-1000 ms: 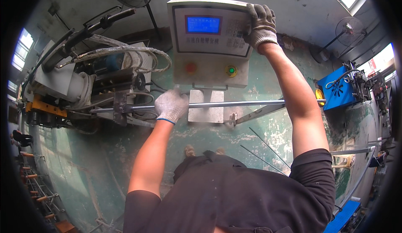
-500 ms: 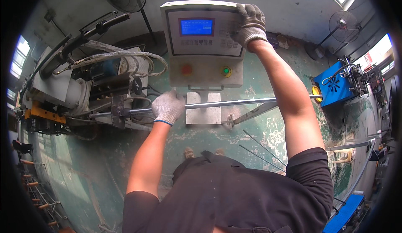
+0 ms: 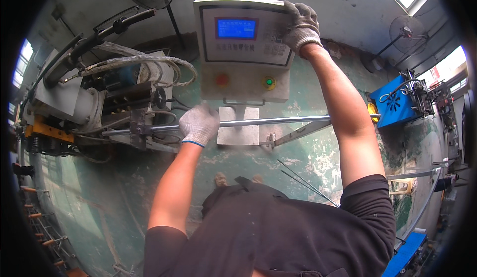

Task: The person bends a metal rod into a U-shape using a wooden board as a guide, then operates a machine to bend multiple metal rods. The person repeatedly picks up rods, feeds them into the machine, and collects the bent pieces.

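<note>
A long metal tube (image 3: 278,121) runs crosswise in front of me. My left hand (image 3: 199,123), in a white knit glove with a blue cuff edge, is closed round it left of the middle. Its left end passes through a dark bracket (image 3: 137,129) on the bending machine. At the upper right corner of the control panel (image 3: 238,53), my right hand (image 3: 302,27), in a greyish glove, holds the edge with its fingers bent. It covers part of the keypad; which key it touches, if any, is hidden. A blue screen (image 3: 236,29) is lit on the panel.
Below the panel sit a red button (image 3: 222,80) and a lit green button (image 3: 269,82). Hoses (image 3: 174,68) loop over the machine on the left. A blue machine (image 3: 395,100) stands at the right. Thin rods (image 3: 308,183) lie low at right. Fans stand by the wall.
The view has shifted slightly. Both hands keep their places, the left on the tube and the right at the panel's corner. The text on the screen looks a little different.
</note>
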Motion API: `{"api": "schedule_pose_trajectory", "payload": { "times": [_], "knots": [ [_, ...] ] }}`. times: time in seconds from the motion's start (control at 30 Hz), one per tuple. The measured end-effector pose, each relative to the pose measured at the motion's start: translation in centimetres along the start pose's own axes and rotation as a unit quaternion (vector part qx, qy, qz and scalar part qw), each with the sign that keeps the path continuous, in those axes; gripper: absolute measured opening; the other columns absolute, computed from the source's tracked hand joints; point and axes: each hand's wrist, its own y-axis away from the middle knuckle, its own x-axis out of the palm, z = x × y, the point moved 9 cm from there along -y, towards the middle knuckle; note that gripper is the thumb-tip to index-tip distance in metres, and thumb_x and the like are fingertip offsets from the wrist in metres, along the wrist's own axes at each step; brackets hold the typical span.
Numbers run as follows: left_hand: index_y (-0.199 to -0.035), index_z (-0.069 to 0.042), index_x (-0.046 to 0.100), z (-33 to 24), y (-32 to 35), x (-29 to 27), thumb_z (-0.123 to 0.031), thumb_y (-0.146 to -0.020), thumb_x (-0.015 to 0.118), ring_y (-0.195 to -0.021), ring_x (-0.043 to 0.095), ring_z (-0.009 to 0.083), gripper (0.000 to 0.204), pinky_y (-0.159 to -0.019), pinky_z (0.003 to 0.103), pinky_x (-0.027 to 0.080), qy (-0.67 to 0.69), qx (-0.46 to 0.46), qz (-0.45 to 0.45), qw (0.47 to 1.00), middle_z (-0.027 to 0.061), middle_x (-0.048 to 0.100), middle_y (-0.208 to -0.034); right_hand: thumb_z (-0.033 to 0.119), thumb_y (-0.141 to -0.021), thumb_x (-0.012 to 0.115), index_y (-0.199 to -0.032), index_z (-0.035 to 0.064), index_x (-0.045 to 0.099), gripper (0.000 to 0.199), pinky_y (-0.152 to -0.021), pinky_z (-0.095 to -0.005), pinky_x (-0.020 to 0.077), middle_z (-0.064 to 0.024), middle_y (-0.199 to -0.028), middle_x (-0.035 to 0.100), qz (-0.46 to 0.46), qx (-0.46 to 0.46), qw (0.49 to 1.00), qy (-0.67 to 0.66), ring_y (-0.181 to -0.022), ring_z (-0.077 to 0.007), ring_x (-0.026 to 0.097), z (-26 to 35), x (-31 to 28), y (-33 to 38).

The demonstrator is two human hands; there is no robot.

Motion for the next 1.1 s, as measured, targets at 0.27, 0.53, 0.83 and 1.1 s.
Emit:
{"api": "schedule_pose_trajectory", "payload": {
  "times": [0.27,0.53,0.83,1.1],
  "knots": [
    [-0.099,-0.009,0.077,-0.1,0.1,-0.4,-0.038,-0.097,0.059,-0.096,0.074,0.0429,0.035,-0.086,0.055,0.058,0.011,0.017,-0.028,0.999,0.0202,0.077,-0.101,0.019,-0.074,0.089,-0.146,0.03,0.065,0.077,-0.124,-0.0438,0.0436,-0.0089,-0.149,0.057,0.011,-0.014,0.994,-0.105,-0.142,-0.0359,0.05,-2.7,-1.0,-1.1],
    [-0.098,-0.008,0.077,0.0,-0.1,-0.1,-0.038,-0.097,0.059,-0.095,0.074,0.0427,0.034,-0.086,0.056,0.058,0.003,0.006,-0.017,1.0,0.0203,0.077,-0.101,0.021,-0.071,0.088,-0.14,0.0297,0.068,0.073,-0.121,-0.0453,0.0455,-0.0088,-0.145,0.059,-0.005,0.013,0.996,-0.09,-0.14,-0.0354,0.05,-2.2,-1.2,-1.2],
    [-0.099,-0.009,0.077,0.1,-0.1,0.1,-0.037,-0.097,0.06,-0.096,0.074,0.0428,0.033,-0.086,0.056,0.058,0.002,0.004,-0.015,1.0,0.0204,0.077,-0.101,0.025,-0.075,0.089,-0.144,0.0306,0.062,0.074,-0.119,-0.0459,0.0464,-0.0077,-0.145,0.059,0.025,-0.008,1.0,0.008,-0.139,-0.0341,0.051,-0.8,-0.5,-1.6],
    [-0.098,-0.009,0.077,-0.2,0.1,-0.3,-0.036,-0.096,0.06,-0.096,0.074,0.0424,0.032,-0.085,0.055,0.058,0.006,0.002,-0.009,1.0,0.0197,0.077,-0.102,0.022,-0.074,0.087,-0.159,0.0263,0.043,0.096,-0.124,-0.048,0.0405,-0.0128,-0.159,0.045,0.002,-0.019,0.999,0.032,-0.153,-0.0373,0.038,0.6,0.1,-0.3]
  ]
}}
